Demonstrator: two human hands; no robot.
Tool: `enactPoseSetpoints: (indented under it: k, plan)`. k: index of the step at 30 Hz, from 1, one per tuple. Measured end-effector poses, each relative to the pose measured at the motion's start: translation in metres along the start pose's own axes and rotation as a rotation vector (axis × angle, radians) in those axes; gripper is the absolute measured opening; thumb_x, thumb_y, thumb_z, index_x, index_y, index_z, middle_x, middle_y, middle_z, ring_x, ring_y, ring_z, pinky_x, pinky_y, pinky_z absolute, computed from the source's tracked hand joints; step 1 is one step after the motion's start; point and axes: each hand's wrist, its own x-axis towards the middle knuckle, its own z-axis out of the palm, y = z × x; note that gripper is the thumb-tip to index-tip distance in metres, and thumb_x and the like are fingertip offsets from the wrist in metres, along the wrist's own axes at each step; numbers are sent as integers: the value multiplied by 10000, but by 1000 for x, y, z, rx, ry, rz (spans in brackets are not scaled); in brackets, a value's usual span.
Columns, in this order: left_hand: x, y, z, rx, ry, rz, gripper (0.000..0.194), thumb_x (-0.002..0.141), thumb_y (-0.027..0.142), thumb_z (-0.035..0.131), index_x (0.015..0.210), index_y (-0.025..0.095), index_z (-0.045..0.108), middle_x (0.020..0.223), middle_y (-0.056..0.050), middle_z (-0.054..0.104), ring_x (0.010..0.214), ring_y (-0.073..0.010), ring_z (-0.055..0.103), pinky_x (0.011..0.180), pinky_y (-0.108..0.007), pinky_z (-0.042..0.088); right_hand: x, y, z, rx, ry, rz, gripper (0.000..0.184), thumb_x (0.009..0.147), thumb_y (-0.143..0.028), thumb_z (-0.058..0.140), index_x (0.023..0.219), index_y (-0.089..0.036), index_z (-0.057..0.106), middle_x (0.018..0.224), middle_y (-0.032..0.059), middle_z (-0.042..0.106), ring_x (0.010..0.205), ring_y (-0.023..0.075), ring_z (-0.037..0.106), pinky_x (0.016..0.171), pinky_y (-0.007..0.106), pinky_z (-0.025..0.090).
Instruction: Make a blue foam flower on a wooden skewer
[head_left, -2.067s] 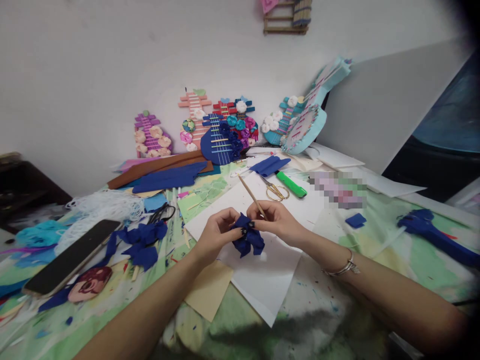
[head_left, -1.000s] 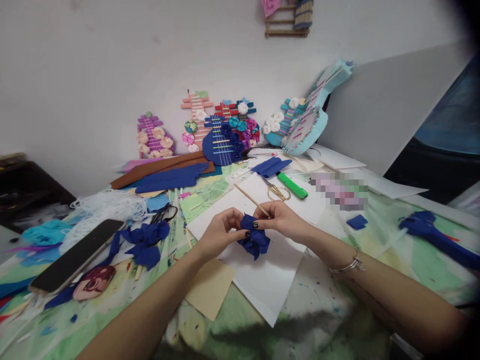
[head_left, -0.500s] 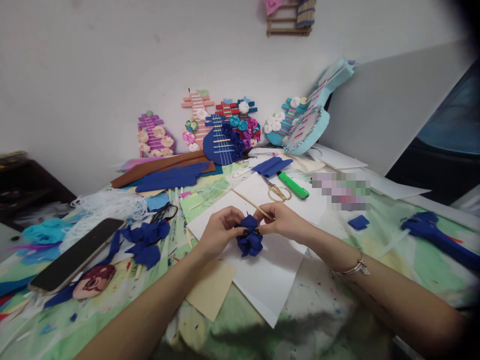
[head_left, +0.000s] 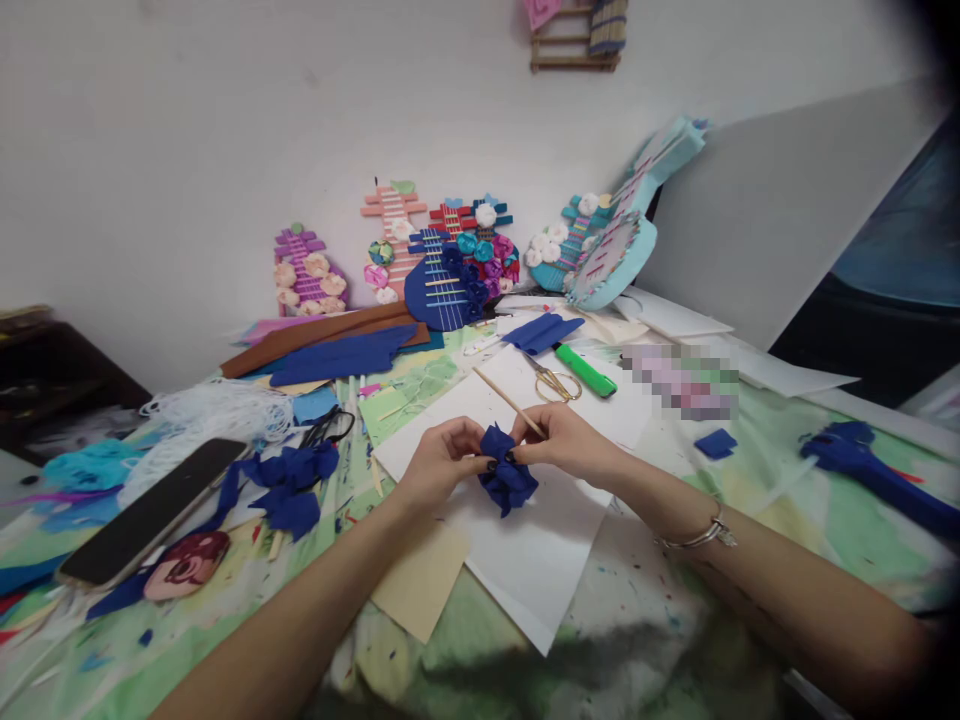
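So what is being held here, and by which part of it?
The left hand and right hand pinch a ruffled blue piece by its upper part. The right also holds a thin stick near its lower end.

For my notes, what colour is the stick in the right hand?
The stick is light brown, in the head view.

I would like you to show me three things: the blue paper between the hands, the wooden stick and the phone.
Blue paper (head_left: 508,490): head view, on its lower folds.
Wooden stick (head_left: 506,399): head view, middle of its visible shaft.
Phone (head_left: 155,513): head view, middle of its dark screen.
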Motion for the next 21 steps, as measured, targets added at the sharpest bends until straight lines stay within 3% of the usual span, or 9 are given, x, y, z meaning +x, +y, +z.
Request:
enactPoseSetpoints:
  k: [10, 21]
  plan:
    - [1, -2, 1, -7, -41, -61, 314, 552, 225, 833, 719, 121, 588, 670, -17, 667, 613, -123, 612, 615, -242, 457, -2, -3, 0, -39, -3, -26, 69, 605, -118, 587, 662, -145, 559, 604, -42, 527, 551, 76, 458, 493, 197, 334]
    - [3, 1, 2, 138, -8, -65, 308, 554, 206, 820, 769, 119, 616, 651, -16, 657, 588, -117, 599, 606, -238, 454, -2, 6, -1, -241, 79, -2, 277, 593, -88, 565, 853, -185, 563, 613, -36, 578, 542, 96, 510, 474, 194, 370]
